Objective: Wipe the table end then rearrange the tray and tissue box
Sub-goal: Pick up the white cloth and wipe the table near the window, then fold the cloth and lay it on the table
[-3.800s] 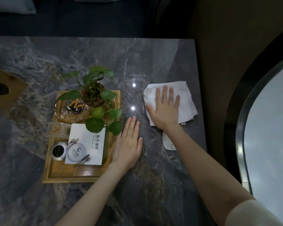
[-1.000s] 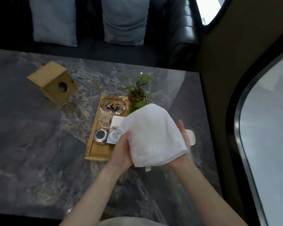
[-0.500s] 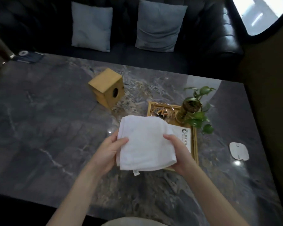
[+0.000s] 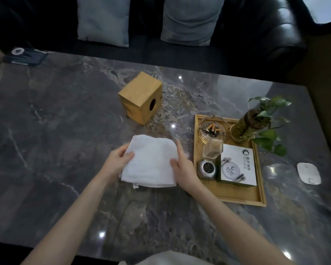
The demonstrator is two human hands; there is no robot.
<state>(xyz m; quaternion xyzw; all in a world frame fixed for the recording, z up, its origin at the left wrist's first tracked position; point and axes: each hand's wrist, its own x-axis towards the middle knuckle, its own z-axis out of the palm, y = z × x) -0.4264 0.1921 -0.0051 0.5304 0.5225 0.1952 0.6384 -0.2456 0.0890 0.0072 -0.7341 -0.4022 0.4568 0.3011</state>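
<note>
A folded white cloth (image 4: pixel 151 161) is held low over the dark marble table (image 4: pixel 65 111) between both hands. My left hand (image 4: pixel 116 162) grips its left edge and my right hand (image 4: pixel 183 167) pinches its right edge, index finger pointing up. The wooden tray (image 4: pixel 237 196) lies just right of my right hand. It carries a glass ashtray with butts (image 4: pixel 211 130), a potted vine in a glass jar (image 4: pixel 246 127), a white box (image 4: pixel 237 165), a small round tin (image 4: pixel 206 168) and a clear cup (image 4: pixel 212 150). The wooden tissue box (image 4: pixel 140 97) stands behind the cloth, turned at an angle.
A white flat pad (image 4: pixel 308 173) lies near the table's right end. A dark leaflet (image 4: pixel 25 56) sits at the far left corner. Behind the table is a black sofa (image 4: pixel 256 35) with two grey cushions (image 4: pixel 103 20).
The cloth left the right table end, was lifted and folded in both hands, then came down left of the tray. My view swung left.
</note>
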